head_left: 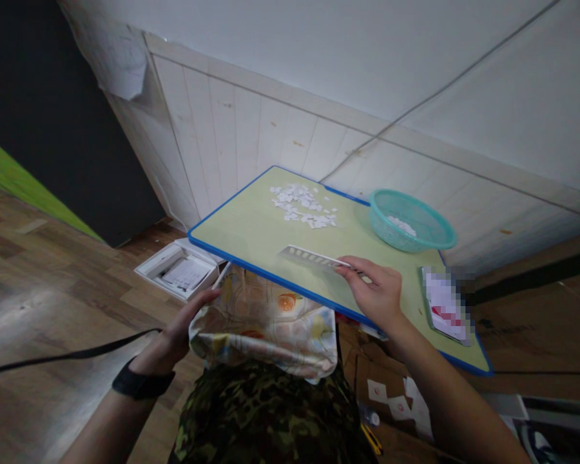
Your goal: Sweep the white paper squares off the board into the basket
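My right hand (377,290) pinches one end of a thin, flat white plate with a row of slots (309,256), held tilted above the pale yellow tabletop (236,225). Below the table's blue edge, my left hand (186,322) grips the left side of a fruit-patterned cloth (270,322) on my lap; its fingers are partly hidden behind the cloth. A loose heap of small white pieces (299,203) lies on the far part of the table. To the right, a turquoise plastic basket (430,222) has more white pieces (402,225) inside.
A tablet-like flat item with a white and red surface (445,306) lies at the table's right end. An open white box (178,270) stands beyond the left edge. Cardboard and white cards (400,407) are below on the right. The white panelled wall (251,122) borders the table's far side.
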Available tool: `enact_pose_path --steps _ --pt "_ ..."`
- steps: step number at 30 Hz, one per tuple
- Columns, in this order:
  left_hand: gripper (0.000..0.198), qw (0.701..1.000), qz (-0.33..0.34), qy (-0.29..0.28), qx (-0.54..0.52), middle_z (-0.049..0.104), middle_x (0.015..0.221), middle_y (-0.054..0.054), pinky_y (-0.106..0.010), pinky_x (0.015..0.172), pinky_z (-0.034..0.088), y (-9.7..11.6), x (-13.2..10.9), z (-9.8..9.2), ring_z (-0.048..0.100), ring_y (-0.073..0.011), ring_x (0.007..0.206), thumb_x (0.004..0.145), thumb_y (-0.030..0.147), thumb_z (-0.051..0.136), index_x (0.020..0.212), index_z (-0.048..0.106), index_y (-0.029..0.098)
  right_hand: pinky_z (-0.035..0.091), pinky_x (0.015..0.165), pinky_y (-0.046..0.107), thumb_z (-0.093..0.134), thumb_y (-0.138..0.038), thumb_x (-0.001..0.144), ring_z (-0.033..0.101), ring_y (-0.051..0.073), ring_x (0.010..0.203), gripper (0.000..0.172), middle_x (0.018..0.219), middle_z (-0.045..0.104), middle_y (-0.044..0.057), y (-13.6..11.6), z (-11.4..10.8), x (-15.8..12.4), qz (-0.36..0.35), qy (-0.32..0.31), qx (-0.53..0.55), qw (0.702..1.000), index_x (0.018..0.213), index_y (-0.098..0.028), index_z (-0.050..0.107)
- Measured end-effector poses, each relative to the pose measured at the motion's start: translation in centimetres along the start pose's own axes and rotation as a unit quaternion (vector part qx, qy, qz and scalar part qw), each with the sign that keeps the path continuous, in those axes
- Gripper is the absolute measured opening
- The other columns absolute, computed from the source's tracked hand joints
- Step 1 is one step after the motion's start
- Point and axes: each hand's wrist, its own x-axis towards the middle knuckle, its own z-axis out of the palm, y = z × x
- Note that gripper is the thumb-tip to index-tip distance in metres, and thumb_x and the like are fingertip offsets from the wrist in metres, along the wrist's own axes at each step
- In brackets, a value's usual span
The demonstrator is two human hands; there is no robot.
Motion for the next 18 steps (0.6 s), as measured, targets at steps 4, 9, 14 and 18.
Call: enact_pose_path --steps 4,9,14,18 --pt "0.008 1.0 -0.006 0.007 -0.011 0.075 0.065 0.003 -0.021 0.057 0.054 -0.1 0.1 -0.1 0.069 -0.0157 0.06 0.069 0.028 0.073 0.073 0.073 0.021 0.057 0.065 0.022 0.067 -0.02 0.082 0.072 0.015 0.07 0.01 0.083 0.076 -0.001 -0.8 -1.4 -0.8 -0.024 -0.021 -0.006 0.999 0.088 -0.025 0.073" --pt "0.012 0.999 -0.039 -0.004 -0.006 0.076 0.069 -0.001 -0.028 0.062 0.055 0.3 -0.2 0.1 0.071 -0.0214 0.067 0.072 0.032 0.07 0.074 0.071 0.02 0.056 0.066 0.019 0.068 -0.015 0.08 0.072 0.014 0.07 0.013 0.082 0.076 -0.002 -1.7 -2.3 -1.3 -0.033 -0.025 0.014 0.999 0.088 -0.024 0.072" --pt "0.019 0.999 -0.031 -0.027 -0.011 0.077 0.07 -0.001 -0.028 0.064 0.055 0.0 -0.1 -0.3 0.073 -0.0229 0.071 0.074 0.037 0.07 0.081 0.072 0.021 0.056 0.065 0.018 0.069 -0.013 0.079 0.072 0.013 0.069 0.014 0.08 0.076 -0.003 -2.1 -2.5 -1.1 -0.011 -0.017 0.029 0.999 0.086 -0.024 0.072" --pt "0.03 0.998 -0.037 -0.044 -0.004 0.079 0.083 -0.006 -0.034 0.071 0.056 -0.6 0.4 -0.7 0.073 -0.0271 0.082 0.076 0.039 0.068 0.096 0.073 0.018 0.056 0.066 0.018 0.07 -0.014 0.078 0.072 0.013 0.069 0.013 0.081 0.076 -0.003 -2.0 -2.3 -1.0 0.006 0.01 0.022 1.0 0.086 -0.024 0.072"
